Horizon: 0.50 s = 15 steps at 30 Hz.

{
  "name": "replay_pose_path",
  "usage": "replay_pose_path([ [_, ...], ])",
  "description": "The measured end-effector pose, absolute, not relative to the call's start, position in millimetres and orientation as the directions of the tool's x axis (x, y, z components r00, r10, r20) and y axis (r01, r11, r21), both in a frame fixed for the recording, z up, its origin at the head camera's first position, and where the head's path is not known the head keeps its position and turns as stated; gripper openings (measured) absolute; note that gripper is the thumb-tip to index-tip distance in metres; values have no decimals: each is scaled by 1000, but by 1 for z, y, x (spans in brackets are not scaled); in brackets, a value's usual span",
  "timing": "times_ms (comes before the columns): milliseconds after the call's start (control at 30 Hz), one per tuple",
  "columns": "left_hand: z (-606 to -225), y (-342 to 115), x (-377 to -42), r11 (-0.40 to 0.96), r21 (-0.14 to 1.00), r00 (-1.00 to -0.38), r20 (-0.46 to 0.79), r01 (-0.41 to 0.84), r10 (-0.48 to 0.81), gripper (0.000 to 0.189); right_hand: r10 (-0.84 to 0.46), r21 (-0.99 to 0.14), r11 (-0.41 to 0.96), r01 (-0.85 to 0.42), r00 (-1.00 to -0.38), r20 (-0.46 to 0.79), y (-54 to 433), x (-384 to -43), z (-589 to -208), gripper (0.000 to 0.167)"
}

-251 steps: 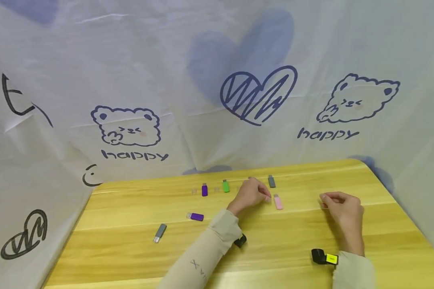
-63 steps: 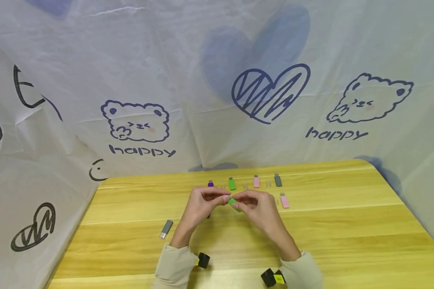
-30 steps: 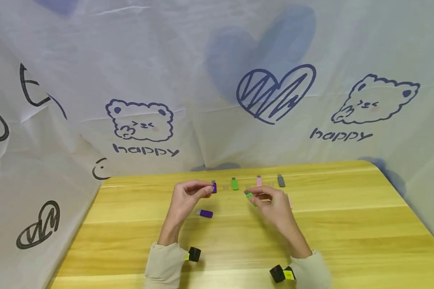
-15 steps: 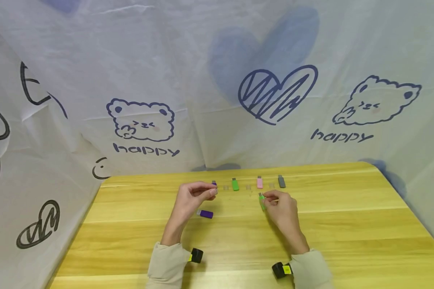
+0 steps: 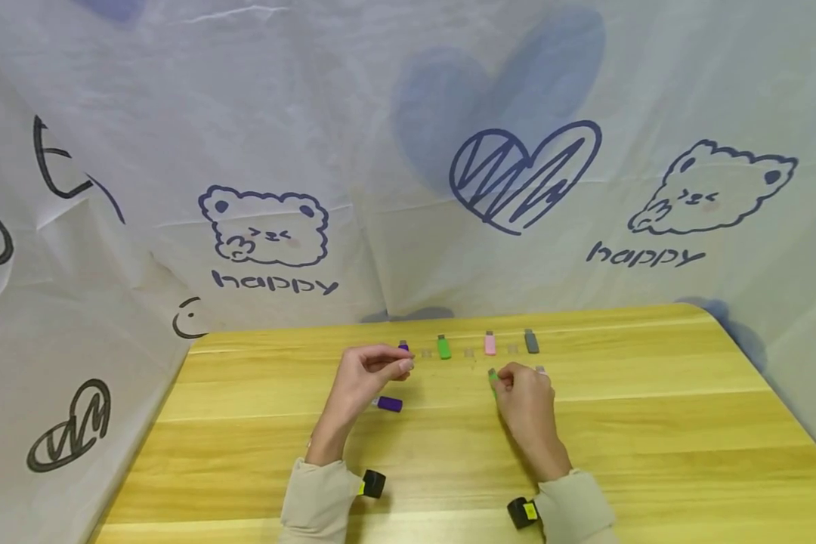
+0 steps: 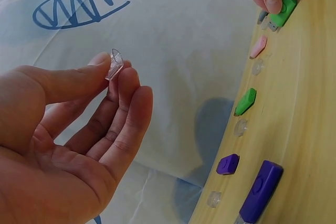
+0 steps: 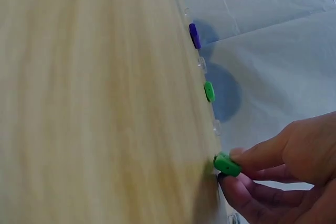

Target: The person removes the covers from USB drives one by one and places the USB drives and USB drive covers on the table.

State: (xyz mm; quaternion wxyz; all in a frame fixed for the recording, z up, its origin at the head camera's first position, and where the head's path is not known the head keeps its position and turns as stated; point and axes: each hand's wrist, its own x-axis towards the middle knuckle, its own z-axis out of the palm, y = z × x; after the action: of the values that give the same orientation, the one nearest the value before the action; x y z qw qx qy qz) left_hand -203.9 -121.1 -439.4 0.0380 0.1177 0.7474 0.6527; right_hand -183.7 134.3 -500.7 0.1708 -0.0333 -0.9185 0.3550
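Note:
My left hand (image 5: 360,385) hovers over the table and pinches a small clear cap (image 6: 114,65) between thumb and index finger. Its other fingers are loosely bent. My right hand (image 5: 529,404) pinches a green USB stick (image 7: 227,165) by its body, low at the table, below a pink USB stick (image 5: 489,344) in the back row. The metal plug of the held stick shows bare in the left wrist view. Just right of that hand, another pink USB stick (image 5: 541,370) is mostly hidden. A purple USB stick (image 5: 389,404) lies sideways near my left wrist.
Along the table's (image 5: 653,453) back edge stand a purple USB stick (image 5: 403,345), partly behind my left fingers, a green one (image 5: 444,347) and a grey one (image 5: 532,341). Clear caps (image 5: 469,353) lie between them. A printed cloth (image 5: 381,151) hangs behind the table.
A pink stick has joined the back row. Both hands met at the green stick, then parted, the clear cap in my left hand. My right hand carried the stick rightward, down to the table.

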Motion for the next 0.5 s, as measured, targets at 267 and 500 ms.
replay_pose_path([
  [267, -440, -119, -203, 148, 982, -963, 78, 119, 259, 14, 140, -587, 807, -67, -943, 301, 136, -182, -498, 16],
  [500, -442, -106, -202, 179, 973, -956, 92, 145, 277, 14, 117, -545, 834, -84, -939, 323, 139, -181, -496, 19],
])
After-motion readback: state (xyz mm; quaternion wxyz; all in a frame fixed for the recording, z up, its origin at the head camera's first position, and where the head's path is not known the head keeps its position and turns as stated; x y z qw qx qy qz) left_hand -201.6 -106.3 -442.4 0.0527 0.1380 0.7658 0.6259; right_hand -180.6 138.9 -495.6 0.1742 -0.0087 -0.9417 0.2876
